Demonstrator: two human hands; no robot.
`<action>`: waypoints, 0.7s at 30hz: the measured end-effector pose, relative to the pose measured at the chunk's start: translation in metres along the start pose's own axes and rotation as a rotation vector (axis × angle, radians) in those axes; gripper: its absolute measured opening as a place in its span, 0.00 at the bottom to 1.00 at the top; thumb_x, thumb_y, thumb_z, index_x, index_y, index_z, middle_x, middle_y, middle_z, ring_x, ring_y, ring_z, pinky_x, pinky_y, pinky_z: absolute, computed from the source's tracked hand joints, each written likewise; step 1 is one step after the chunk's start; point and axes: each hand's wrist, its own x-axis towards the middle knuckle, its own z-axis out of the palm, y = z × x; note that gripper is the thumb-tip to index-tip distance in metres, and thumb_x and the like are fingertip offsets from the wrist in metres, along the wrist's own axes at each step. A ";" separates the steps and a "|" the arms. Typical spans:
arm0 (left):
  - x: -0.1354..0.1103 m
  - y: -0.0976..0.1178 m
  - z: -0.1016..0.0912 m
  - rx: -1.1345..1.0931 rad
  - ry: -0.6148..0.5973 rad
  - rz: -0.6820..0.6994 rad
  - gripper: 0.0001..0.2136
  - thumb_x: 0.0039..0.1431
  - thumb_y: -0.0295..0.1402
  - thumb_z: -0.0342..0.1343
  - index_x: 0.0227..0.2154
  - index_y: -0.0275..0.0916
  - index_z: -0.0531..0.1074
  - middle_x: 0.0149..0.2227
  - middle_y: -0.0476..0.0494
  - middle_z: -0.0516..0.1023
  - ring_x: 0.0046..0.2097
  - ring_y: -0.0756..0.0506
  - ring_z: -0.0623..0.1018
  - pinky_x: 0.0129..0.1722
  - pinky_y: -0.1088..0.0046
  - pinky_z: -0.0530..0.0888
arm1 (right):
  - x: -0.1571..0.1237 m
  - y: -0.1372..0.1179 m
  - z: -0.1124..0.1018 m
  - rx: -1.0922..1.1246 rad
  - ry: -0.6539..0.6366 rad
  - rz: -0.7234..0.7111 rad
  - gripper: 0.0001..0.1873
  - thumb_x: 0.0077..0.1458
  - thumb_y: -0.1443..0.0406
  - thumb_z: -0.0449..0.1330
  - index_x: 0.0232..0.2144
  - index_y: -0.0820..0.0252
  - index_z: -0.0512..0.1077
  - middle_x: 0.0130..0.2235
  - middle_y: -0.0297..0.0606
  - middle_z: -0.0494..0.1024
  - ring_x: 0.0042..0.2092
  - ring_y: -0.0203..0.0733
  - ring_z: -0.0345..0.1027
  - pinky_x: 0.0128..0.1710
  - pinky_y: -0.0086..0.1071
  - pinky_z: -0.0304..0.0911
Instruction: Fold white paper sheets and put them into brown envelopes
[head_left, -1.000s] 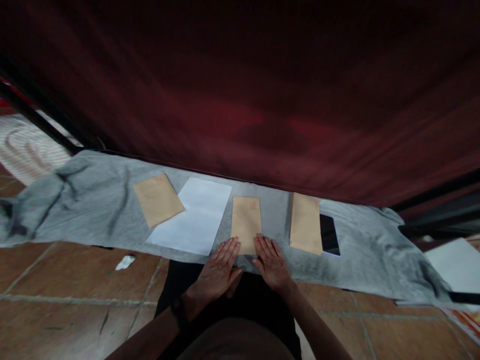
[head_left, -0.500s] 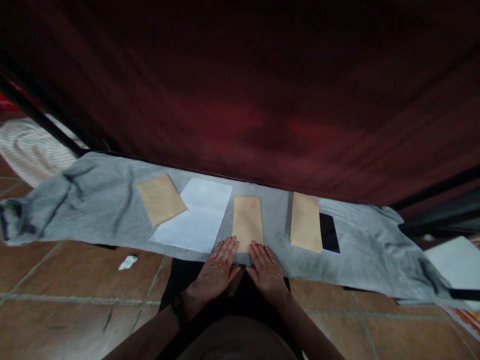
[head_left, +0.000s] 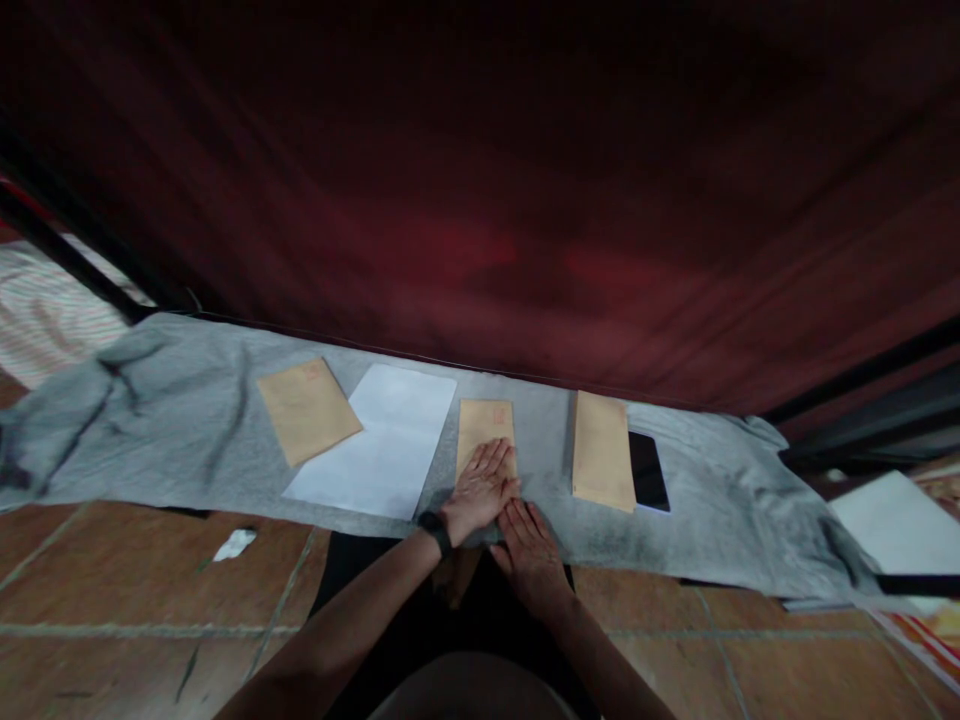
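A brown paper envelope point(head_left: 484, 422) with a small red print lies flat on the grey cloth point(head_left: 225, 430) in front of me. My left hand point(head_left: 484, 487) rests on its middle and lower part, palm down with the fingers stretched out. Close beside it, my right hand point(head_left: 531, 548) lies flat at the envelope's lower right corner, fingers extended. To the left, another brown envelope point(head_left: 307, 408) overlaps a white sheet of paper point(head_left: 394, 430). On the right stands a stack of brown envelopes point(head_left: 604, 450).
A dark phone point(head_left: 649, 472) lies partly under the envelope stack. A dark red curtain point(head_left: 480, 200) hangs behind the cloth's far edge. Crumpled white paper point(head_left: 235, 545) is on the tiled floor point(head_left: 135, 590). At far left is a striped cloth point(head_left: 60, 305).
My left hand has moved up and right onto the envelope's middle. My right hand has shifted slightly down. The whole view has drifted a little.
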 end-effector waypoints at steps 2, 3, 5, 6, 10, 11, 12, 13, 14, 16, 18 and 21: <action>0.019 -0.018 0.003 0.019 0.009 -0.014 0.28 0.72 0.43 0.36 0.68 0.32 0.54 0.70 0.34 0.56 0.72 0.41 0.54 0.70 0.55 0.51 | 0.002 -0.001 -0.006 0.003 -0.034 -0.004 0.28 0.68 0.61 0.52 0.66 0.65 0.60 0.64 0.47 0.68 0.66 0.48 0.59 0.67 0.47 0.55; 0.028 -0.026 0.003 0.028 0.019 -0.031 0.28 0.71 0.43 0.37 0.68 0.33 0.54 0.70 0.34 0.56 0.72 0.41 0.54 0.70 0.55 0.50 | 0.003 -0.002 -0.009 0.004 -0.048 -0.004 0.29 0.68 0.61 0.52 0.67 0.65 0.57 0.66 0.46 0.65 0.67 0.47 0.57 0.67 0.47 0.55; 0.043 -0.038 0.004 0.042 0.034 -0.072 0.28 0.71 0.42 0.38 0.68 0.34 0.55 0.70 0.35 0.57 0.72 0.39 0.54 0.70 0.54 0.50 | 0.005 -0.003 -0.013 0.003 -0.069 0.006 0.30 0.68 0.63 0.51 0.69 0.64 0.54 0.68 0.45 0.62 0.68 0.47 0.55 0.68 0.47 0.54; 0.050 -0.043 0.004 0.049 0.038 -0.094 0.28 0.70 0.43 0.38 0.68 0.35 0.55 0.70 0.35 0.58 0.72 0.39 0.54 0.70 0.53 0.50 | 0.005 -0.003 -0.014 0.001 -0.075 0.012 0.31 0.68 0.63 0.52 0.69 0.63 0.53 0.68 0.44 0.62 0.68 0.47 0.55 0.68 0.47 0.53; 0.068 -0.050 0.003 0.067 0.027 -0.148 0.27 0.70 0.42 0.38 0.67 0.35 0.57 0.70 0.35 0.58 0.72 0.36 0.53 0.69 0.47 0.48 | 0.005 -0.004 -0.014 -0.012 -0.100 0.022 0.32 0.66 0.65 0.53 0.70 0.63 0.51 0.68 0.43 0.61 0.68 0.47 0.54 0.69 0.46 0.51; 0.069 -0.051 0.002 0.068 0.022 -0.155 0.27 0.70 0.41 0.38 0.67 0.35 0.57 0.70 0.35 0.58 0.72 0.35 0.53 0.69 0.47 0.48 | 0.005 -0.004 -0.013 -0.015 -0.103 0.023 0.33 0.66 0.65 0.53 0.70 0.63 0.51 0.68 0.43 0.61 0.68 0.47 0.54 0.69 0.46 0.51; 0.069 -0.050 0.001 0.068 0.015 -0.158 0.27 0.70 0.41 0.39 0.67 0.35 0.57 0.70 0.36 0.58 0.72 0.35 0.53 0.69 0.47 0.48 | 0.005 -0.004 -0.012 -0.018 -0.103 0.025 0.33 0.66 0.65 0.53 0.70 0.63 0.51 0.68 0.43 0.61 0.68 0.46 0.54 0.69 0.46 0.51; 0.068 -0.050 0.000 0.070 0.007 -0.154 0.27 0.70 0.41 0.39 0.67 0.35 0.58 0.70 0.37 0.58 0.72 0.35 0.53 0.69 0.47 0.48 | 0.005 -0.004 -0.012 -0.020 -0.101 0.026 0.33 0.66 0.65 0.53 0.70 0.63 0.51 0.68 0.43 0.61 0.68 0.46 0.54 0.69 0.46 0.51; 0.065 -0.049 -0.001 0.071 0.003 -0.143 0.26 0.70 0.40 0.38 0.67 0.36 0.58 0.70 0.38 0.57 0.72 0.35 0.53 0.69 0.47 0.48 | 0.004 -0.004 -0.011 -0.021 -0.099 0.027 0.33 0.66 0.66 0.53 0.70 0.63 0.51 0.68 0.43 0.61 0.68 0.46 0.54 0.69 0.46 0.51; 0.055 -0.047 -0.002 0.074 -0.001 -0.113 0.26 0.70 0.41 0.38 0.67 0.38 0.58 0.71 0.40 0.56 0.72 0.35 0.52 0.69 0.46 0.48 | 0.004 -0.004 -0.011 -0.019 -0.093 0.024 0.32 0.66 0.66 0.53 0.69 0.63 0.52 0.68 0.44 0.61 0.68 0.47 0.54 0.68 0.47 0.51; 0.042 -0.043 -0.003 0.075 -0.007 -0.087 0.26 0.70 0.42 0.39 0.68 0.41 0.57 0.71 0.42 0.55 0.72 0.35 0.51 0.69 0.45 0.47 | 0.004 -0.004 -0.012 -0.014 -0.089 0.019 0.32 0.67 0.65 0.52 0.69 0.64 0.52 0.68 0.45 0.62 0.68 0.47 0.55 0.68 0.47 0.51; 0.017 -0.035 -0.007 0.070 -0.058 -0.062 0.26 0.70 0.43 0.40 0.68 0.43 0.57 0.72 0.43 0.54 0.72 0.35 0.51 0.69 0.46 0.48 | 0.004 -0.003 -0.011 -0.008 -0.082 0.015 0.31 0.68 0.63 0.52 0.69 0.63 0.52 0.67 0.45 0.63 0.68 0.47 0.56 0.68 0.46 0.52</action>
